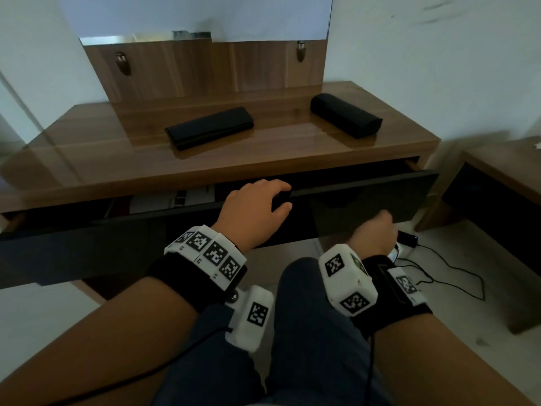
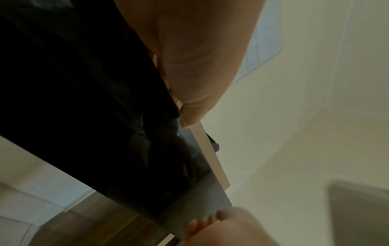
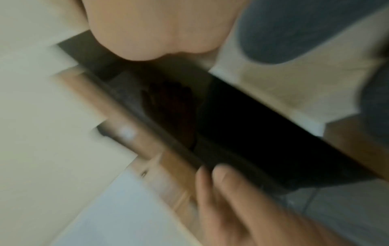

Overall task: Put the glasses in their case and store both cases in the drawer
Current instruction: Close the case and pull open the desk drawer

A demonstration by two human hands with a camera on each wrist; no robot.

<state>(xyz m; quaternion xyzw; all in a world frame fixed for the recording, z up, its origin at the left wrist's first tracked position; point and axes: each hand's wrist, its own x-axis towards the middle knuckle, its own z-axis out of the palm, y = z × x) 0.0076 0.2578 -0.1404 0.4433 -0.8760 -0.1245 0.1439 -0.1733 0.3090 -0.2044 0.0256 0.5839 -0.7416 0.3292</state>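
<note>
Two shut black cases lie on the wooden desk top [image 1: 102, 159]: a flat case [image 1: 209, 127] in the middle and a rounded hard case [image 1: 347, 118] at the right. No glasses show. Below them the drawer with its glossy black front [image 1: 366, 200] stands partly open. My left hand [image 1: 278, 197] grips the front's top edge, fingers curled over it and thumb on the face. My right hand [image 1: 374, 227] holds the front's lower edge from beneath; its fingers [image 2: 202, 223] curl round that edge in the left wrist view. The right wrist view is blurred.
Papers or booklets [image 1: 175, 197] lie inside the drawer. A mirror [image 1: 205, 63] stands at the desk's back. A low wooden side table [image 1: 503, 183] is at the right, with cables and a small black device [image 1: 409, 240] on the floor. My knees [image 1: 307, 317] are under the drawer.
</note>
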